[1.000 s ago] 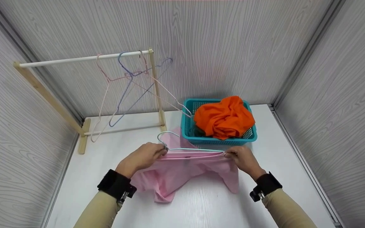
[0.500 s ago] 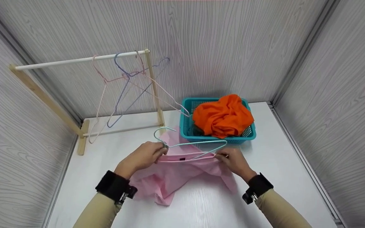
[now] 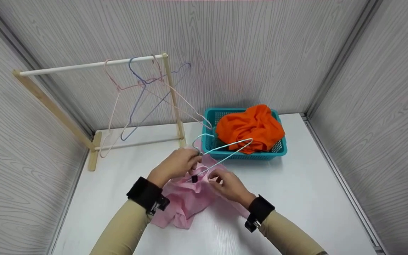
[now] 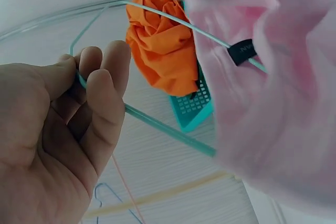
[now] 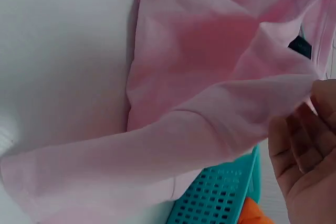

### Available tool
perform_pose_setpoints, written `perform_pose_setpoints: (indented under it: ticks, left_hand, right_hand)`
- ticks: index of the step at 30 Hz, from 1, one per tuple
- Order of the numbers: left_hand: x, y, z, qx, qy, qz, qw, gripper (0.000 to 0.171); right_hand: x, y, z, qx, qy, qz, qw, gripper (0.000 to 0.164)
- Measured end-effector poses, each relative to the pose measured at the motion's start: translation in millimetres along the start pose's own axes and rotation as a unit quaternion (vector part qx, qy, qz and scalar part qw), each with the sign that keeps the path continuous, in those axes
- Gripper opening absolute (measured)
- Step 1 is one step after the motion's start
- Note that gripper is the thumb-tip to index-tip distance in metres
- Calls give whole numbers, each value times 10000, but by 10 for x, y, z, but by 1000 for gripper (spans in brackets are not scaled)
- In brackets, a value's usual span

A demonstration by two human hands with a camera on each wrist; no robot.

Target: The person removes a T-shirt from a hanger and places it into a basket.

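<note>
My left hand [image 3: 177,163] pinches a mint-green wire hanger [image 3: 227,145] near its neck, just under the hook. One end of the hanger sticks out over the basket; its other end runs into the neck opening of a pink shirt [image 3: 186,203]. A black label [image 4: 241,52] shows at that neckline in the left wrist view. My right hand [image 3: 230,186] holds the shirt's collar edge between thumb and fingers, seen close in the right wrist view. The rest of the shirt lies crumpled on the white table. Folds of cloth hide the inserted hanger end.
Behind the hands stands a teal basket [image 3: 205,136] with an orange garment [image 3: 251,131] and some dark cloth in it. A rack with a white rod [image 3: 83,66] at the left bears pink hangers [image 3: 114,117] and a blue hanger [image 3: 135,106]. Walls enclose the back and sides.
My left hand has moved right and slightly up with the hanger, which now tilts more. My right hand has come left, bringing the collar together; the neck opening has bunched up around the hanger.
</note>
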State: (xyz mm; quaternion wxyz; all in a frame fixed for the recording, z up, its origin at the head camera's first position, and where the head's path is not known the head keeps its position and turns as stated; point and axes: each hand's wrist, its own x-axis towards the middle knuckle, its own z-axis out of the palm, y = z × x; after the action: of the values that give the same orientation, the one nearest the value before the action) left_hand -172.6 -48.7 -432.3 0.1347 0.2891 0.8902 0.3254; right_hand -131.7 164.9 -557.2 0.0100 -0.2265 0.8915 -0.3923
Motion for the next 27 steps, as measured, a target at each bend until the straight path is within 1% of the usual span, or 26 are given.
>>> perform_pose_setpoints:
  ticks: [2,4,5,7,8,10,12,15,18,22,24,27]
  left_hand:
    - [24,22,22,-3,-62,43,10000,20]
    - [44,45,43,17,-118,90,9999,19]
    - [53,55,53,8,-118,148,9998,19]
    - [70,68,74,-27,-132,196,9997,19]
    - [79,72,84,-55,-129,198,9997,19]
    - [95,72,101,-162,-157,171,9996,20]
    - [107,68,116,-251,-186,98,9995,21]
    - [125,56,130,-327,-212,-12,9992,21]
    - [137,54,143,-370,-249,-128,9989,22]
    - [150,73,163,-341,-259,-144,9990,23]
    - [163,85,177,-418,-272,-164,9986,23]
    - [188,94,196,-508,-323,-203,9980,22]
  right_hand:
    - [29,-77,111,36,-297,24,9996,36]
    - [45,-155,222,39,-605,80,9981,53]
    - [51,-192,276,2,-729,31,9973,59]
    - [61,-263,387,-115,-891,-216,9957,65]
    - [64,-299,437,-177,-942,-355,9948,65]
    - [66,-361,537,-484,-969,-759,9912,57]
    - [58,-422,628,-707,-1069,-1064,9860,47]
    - [35,-481,733,-1009,-1334,-1450,9752,38]
    - [22,-510,809,-919,-1628,-1724,9671,35]
    - [31,-519,883,-838,-1675,-1944,9629,34]
    - [25,-526,914,-842,-1820,-2019,9587,32]
    - [7,-542,959,-792,-2295,-2251,9436,28]
